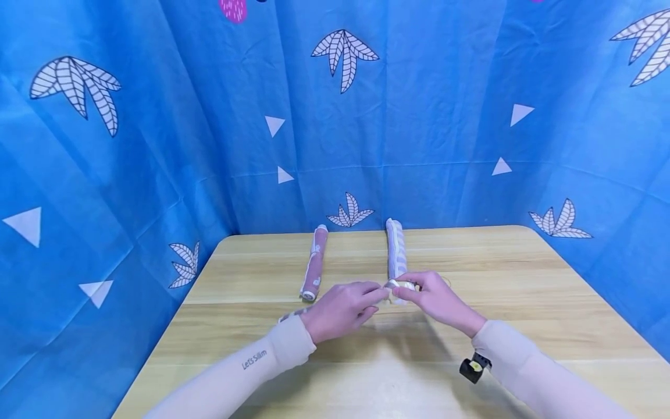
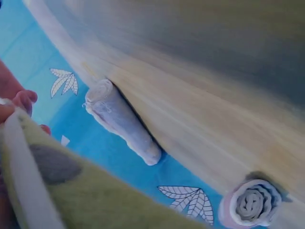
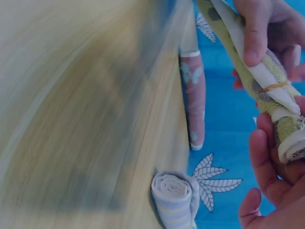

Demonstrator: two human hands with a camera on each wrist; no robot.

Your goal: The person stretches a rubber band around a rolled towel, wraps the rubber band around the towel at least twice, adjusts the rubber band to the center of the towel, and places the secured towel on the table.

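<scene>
My two hands hold a rolled towel [image 3: 255, 67], yellow-green with grey spots and a white edge. A thin tan rubber band [image 3: 276, 87] goes round it near one end. The left hand [image 1: 342, 308] grips the roll, its thumb lying along the white edge in the right wrist view. At the banded end, the right hand [image 1: 437, 297] holds the roll with its fingers curled beneath. In the head view the left hand and sleeve hide most of this towel. In the left wrist view its spotted side [image 2: 100, 186] fills the lower left.
Beyond the hands, two more rolled towels lie on the wooden table [image 1: 251, 273]: a pink one [image 1: 316, 259] to the left and a lavender-and-white striped one [image 1: 399, 250] to the right. A blue patterned curtain [image 1: 324, 134] hangs round the table's back and sides.
</scene>
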